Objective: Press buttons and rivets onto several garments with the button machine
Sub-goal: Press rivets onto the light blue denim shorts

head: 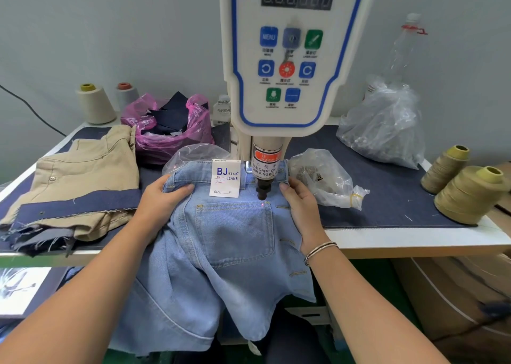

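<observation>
A light blue pair of jeans lies under the white button machine, back pocket up, with a white BJ size tag at the waistband. The machine's black punch stands just above the pocket's top right corner, where a red laser dot shows. My left hand grips the waistband at the left, thumb on top. My right hand holds the garment's right edge, fingers curled over the cloth beside the punch.
Folded khaki trousers and dark denim scraps lie at the left. A pink bag of dark pieces sits behind. Clear bags of metal parts are at the right, with thread cones near the table's right edge.
</observation>
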